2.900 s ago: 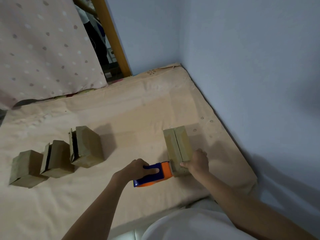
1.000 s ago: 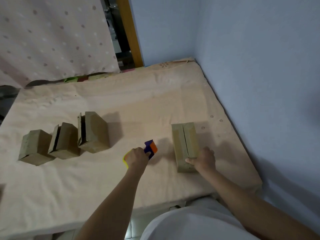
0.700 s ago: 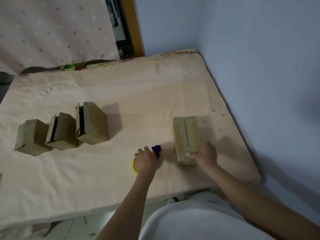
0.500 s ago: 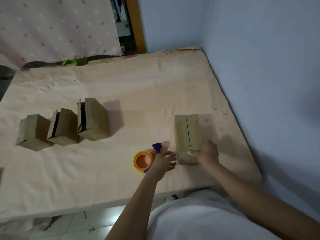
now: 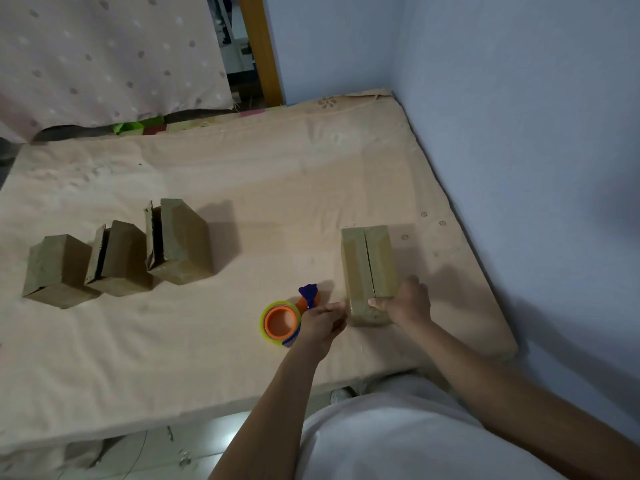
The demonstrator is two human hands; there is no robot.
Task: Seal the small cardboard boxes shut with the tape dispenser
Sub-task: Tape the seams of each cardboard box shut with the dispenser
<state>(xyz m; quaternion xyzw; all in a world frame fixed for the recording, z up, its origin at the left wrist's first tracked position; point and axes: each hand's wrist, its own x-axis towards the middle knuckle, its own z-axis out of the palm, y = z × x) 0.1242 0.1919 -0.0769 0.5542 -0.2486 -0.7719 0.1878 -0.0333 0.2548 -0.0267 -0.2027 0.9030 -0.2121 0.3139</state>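
Note:
A small cardboard box [image 5: 369,268] lies on the peach mattress [image 5: 277,188], its two top flaps meeting along a lengthwise seam. My right hand [image 5: 403,303] grips its near end, thumb on top and fingers along the right side. The tape dispenser [image 5: 281,322], an orange core in a yellowish roll with a blue handle, lies on its side just left of the box. My left hand [image 5: 322,325] is between dispenser and box, fingers loosely extended toward the box's near corner, holding nothing and covering part of the handle.
Three more small cardboard boxes stand in a row at the left: the outer one [image 5: 57,270], the middle one [image 5: 117,258] and the inner one [image 5: 180,240], the latter two with gaping flaps. A blue wall [image 5: 519,133] borders the mattress on the right. A dotted curtain [image 5: 104,53] hangs behind.
My left hand laid the tape dispenser down on the mattress, let go of it and moved right toward the box. My right hand kept its grip on the box.

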